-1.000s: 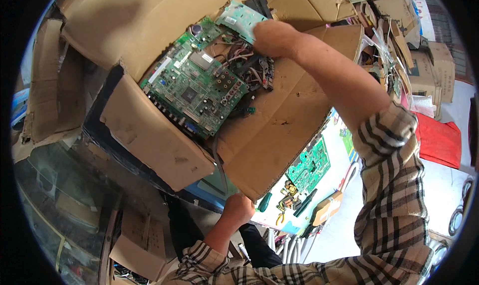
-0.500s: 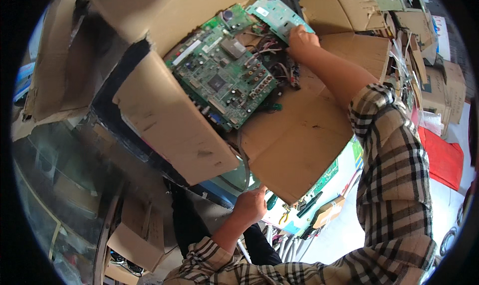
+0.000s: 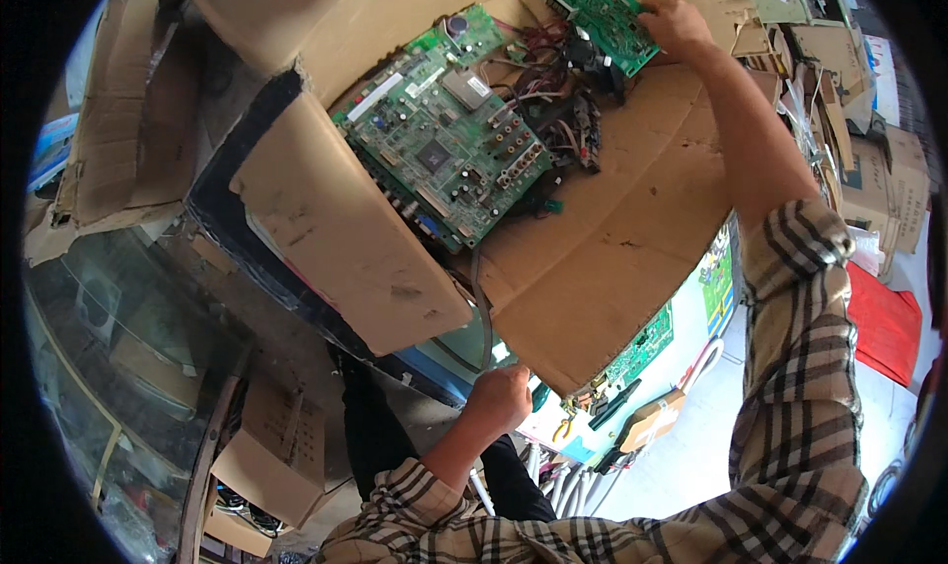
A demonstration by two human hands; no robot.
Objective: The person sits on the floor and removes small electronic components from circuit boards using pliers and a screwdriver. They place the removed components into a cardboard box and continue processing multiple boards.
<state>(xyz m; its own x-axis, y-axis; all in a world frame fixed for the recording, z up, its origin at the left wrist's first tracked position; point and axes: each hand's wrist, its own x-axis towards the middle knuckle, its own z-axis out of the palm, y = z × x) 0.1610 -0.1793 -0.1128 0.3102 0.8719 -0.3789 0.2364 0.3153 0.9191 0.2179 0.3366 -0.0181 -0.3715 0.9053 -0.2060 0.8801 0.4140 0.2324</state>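
At the far edge of the cardboard box (image 3: 612, 287), my right hand (image 3: 676, 26) grips a green circuit board (image 3: 614, 19) by its right edge, tilted above a tangle of wires. A larger green circuit board (image 3: 434, 154), with a row of round sockets and a metal-cased part, lies in the box to the left. Loose cables and dark connectors (image 3: 583, 134) fill the space beside it. My left hand (image 3: 499, 398) is closed in a fist below the near corner of the box flap, close to a grey strap (image 3: 484, 312); what it holds is hidden.
Under the box's near right side, a pale table (image 3: 553, 426) carries another green board (image 3: 647, 345), yellow-handled pliers (image 3: 563, 430) and a small carton (image 3: 652, 421). A glass-topped case (image 3: 109, 337) stands at left. A red bag (image 3: 884, 322) and stacked cartons (image 3: 869, 189) are on the right.
My right hand has moved right and farther away with the circuit board, which now shows a darker green face and uncovers more wires. My left hand stays nearly in place.
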